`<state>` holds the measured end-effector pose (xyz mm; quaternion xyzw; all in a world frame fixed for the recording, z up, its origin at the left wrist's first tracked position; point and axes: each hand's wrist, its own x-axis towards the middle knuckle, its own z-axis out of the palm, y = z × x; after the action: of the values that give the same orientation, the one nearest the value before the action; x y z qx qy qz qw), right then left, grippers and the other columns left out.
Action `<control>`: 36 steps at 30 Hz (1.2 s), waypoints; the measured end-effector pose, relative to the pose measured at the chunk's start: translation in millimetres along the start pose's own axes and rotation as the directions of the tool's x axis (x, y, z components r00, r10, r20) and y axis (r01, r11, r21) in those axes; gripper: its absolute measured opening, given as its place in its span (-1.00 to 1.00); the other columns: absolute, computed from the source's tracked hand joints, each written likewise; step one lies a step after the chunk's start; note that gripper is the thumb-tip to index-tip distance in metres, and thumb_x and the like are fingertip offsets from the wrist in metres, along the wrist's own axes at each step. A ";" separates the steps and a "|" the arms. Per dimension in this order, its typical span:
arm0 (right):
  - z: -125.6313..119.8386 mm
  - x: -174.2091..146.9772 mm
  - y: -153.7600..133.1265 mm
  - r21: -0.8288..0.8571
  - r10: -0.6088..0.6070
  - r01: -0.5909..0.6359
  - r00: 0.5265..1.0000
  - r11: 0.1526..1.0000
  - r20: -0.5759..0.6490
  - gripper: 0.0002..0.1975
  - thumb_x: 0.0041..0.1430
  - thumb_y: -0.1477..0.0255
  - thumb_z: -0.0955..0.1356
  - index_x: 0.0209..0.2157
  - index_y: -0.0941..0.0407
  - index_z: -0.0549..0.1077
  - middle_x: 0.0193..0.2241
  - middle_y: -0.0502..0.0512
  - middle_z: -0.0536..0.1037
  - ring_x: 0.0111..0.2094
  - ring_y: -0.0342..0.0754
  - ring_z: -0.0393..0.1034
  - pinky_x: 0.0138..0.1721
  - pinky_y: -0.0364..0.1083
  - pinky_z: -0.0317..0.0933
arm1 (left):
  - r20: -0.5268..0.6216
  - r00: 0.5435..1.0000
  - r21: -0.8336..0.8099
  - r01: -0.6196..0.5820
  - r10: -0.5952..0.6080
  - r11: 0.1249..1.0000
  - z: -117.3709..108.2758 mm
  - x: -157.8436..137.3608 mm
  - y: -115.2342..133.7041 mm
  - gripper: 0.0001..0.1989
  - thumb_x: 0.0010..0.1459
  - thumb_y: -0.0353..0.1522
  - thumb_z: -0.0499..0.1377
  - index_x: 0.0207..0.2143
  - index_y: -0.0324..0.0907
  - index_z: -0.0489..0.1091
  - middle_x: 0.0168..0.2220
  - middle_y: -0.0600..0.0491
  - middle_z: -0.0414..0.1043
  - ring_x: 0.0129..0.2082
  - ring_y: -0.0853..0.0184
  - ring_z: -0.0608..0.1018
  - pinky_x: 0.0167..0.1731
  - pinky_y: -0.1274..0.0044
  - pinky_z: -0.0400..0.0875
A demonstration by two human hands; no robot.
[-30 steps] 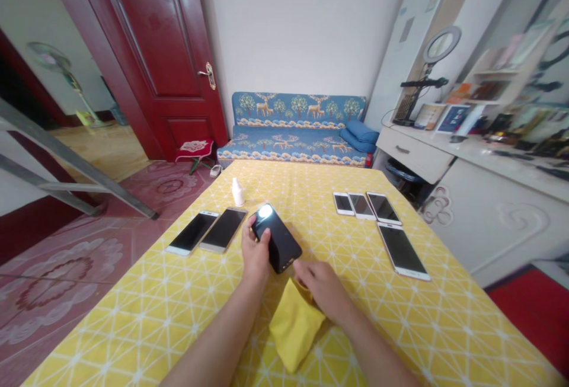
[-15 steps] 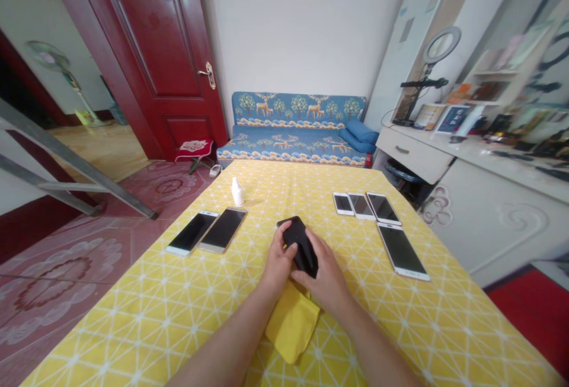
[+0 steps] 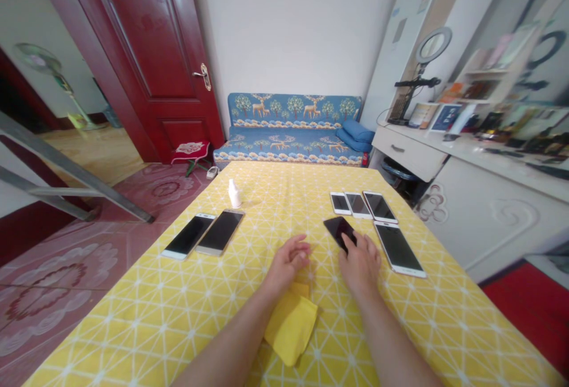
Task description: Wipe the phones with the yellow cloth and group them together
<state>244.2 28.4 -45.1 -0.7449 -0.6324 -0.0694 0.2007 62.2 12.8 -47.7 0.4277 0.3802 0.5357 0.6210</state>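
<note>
A black smartphone (image 3: 336, 228) is at the table's middle right, beside the white phones. My right hand (image 3: 361, 265) is closed on its near end, with some fingers over the screen and the others along the right edge. The palm hides part of the phone. My left hand (image 3: 288, 261) is apart from it, holding nothing, its fingers loosely bent and spread a little. Below the left hand lies a folded yellow cloth (image 3: 291, 328), partly covered by the wrist.
To the left lie a white phone (image 3: 189, 237) and a gold phone (image 3: 221, 232), with a white bottle (image 3: 235, 194) behind them. Right of my hand are a large white phone (image 3: 400, 249) and several smaller phones (image 3: 357, 204). A patterned yellow tablecloth (image 3: 146, 310) covers the table.
The black phone has moved right, from between both hands toward the white phones, carried by my right hand. My left hand has let go of it and stays near the cloth.
</note>
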 end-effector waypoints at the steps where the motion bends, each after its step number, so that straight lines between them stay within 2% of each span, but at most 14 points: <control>1: -0.5 1.5 2.6 -0.021 0.020 -0.020 1.000 1.000 0.005 -0.61 0.16 0.45 0.27 0.04 0.09 0.45 0.14 0.17 0.33 0.16 0.19 0.09 0.09 0.15 0.03 | -0.007 1.000 -0.001 0.003 -0.003 1.000 0.1 -0.2 0.3 -0.46 -0.08 -0.17 0.35 -0.05 -0.18 0.39 -0.10 -0.15 0.44 -0.05 0.13 0.48 -0.10 0.32 0.40; 4: -1.9 4.6 6.6 -0.063 0.067 -0.066 0.998 0.996 0.017 -0.61 0.19 0.35 0.26 0.05 0.03 0.44 0.13 0.18 0.33 0.11 0.21 0.14 0.00 0.15 0.08 | -0.005 1.000 -0.003 0.008 -0.008 1.000 0.2 -0.9 1.5 -0.51 -0.08 -0.17 0.34 -0.10 -0.20 0.42 -0.11 -0.15 0.45 -0.06 0.15 0.49 -0.09 0.33 0.40; 9: -5.6 7.9 10.1 -0.090 0.111 -0.106 0.992 0.990 0.053 -0.53 0.18 0.23 0.25 0.13 -0.03 0.36 0.10 0.24 0.32 0.10 0.26 0.13 -0.02 0.18 0.07 | 0.001 1.000 0.007 0.017 -0.017 1.000 -0.3 -0.3 2.8 -0.54 -0.10 -0.19 0.35 -0.15 -0.22 0.45 -0.13 -0.14 0.47 -0.08 0.16 0.50 -0.10 0.32 0.41; 13: -11.4 7.6 14.9 -0.097 0.087 -0.080 0.994 0.992 0.067 -0.53 0.12 0.19 0.27 0.06 -0.01 0.43 -0.03 0.27 0.38 -0.03 0.25 0.22 -0.10 0.16 0.11 | 0.007 1.000 0.008 0.022 -0.022 1.000 -1.5 -0.2 2.6 -0.60 -0.08 -0.21 0.34 -0.19 -0.22 0.47 -0.15 -0.12 0.49 -0.09 0.17 0.51 -0.09 0.29 0.41; 17: -15.3 4.0 19.7 -0.081 0.145 -0.142 0.989 0.987 0.036 -0.50 0.05 0.10 0.29 0.01 -0.01 0.48 -0.11 0.24 0.38 -0.08 0.23 0.22 -0.12 0.14 0.11 | 0.024 0.999 0.010 0.032 -0.032 0.999 -3.3 -0.4 2.0 -0.62 -0.06 -0.22 0.33 -0.20 -0.21 0.47 -0.14 -0.11 0.49 -0.09 0.18 0.52 -0.08 0.30 0.41; 29: -18.7 6.0 49.9 -0.090 0.285 -0.286 0.958 0.954 -0.023 -0.47 -0.02 0.02 0.31 -0.04 -0.05 0.52 -0.15 0.21 0.36 -0.12 0.24 0.24 -0.11 0.14 0.14 | 0.031 0.999 0.008 0.038 -0.038 0.999 -4.6 1.1 1.8 -0.65 -0.08 -0.24 0.34 -0.23 -0.21 0.49 -0.20 -0.10 0.50 -0.14 0.21 0.52 -0.12 0.32 0.44; 36: -11.2 14.8 53.8 -0.090 0.256 -0.260 0.965 0.961 -0.054 -0.47 0.02 0.05 0.29 -0.02 0.00 0.51 -0.12 0.24 0.35 -0.09 0.24 0.22 -0.11 0.14 0.15 | 0.030 0.999 0.037 0.021 -0.022 0.999 -4.1 2.3 -0.2 -0.69 -0.06 -0.25 0.33 -0.24 -0.20 0.50 -0.22 -0.10 0.50 -0.16 0.21 0.52 -0.12 0.30 0.43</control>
<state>300.9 31.1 -41.0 -0.8282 -0.5215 -0.0886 0.1853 58.8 15.6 -49.4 0.4429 0.3851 0.5155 0.6243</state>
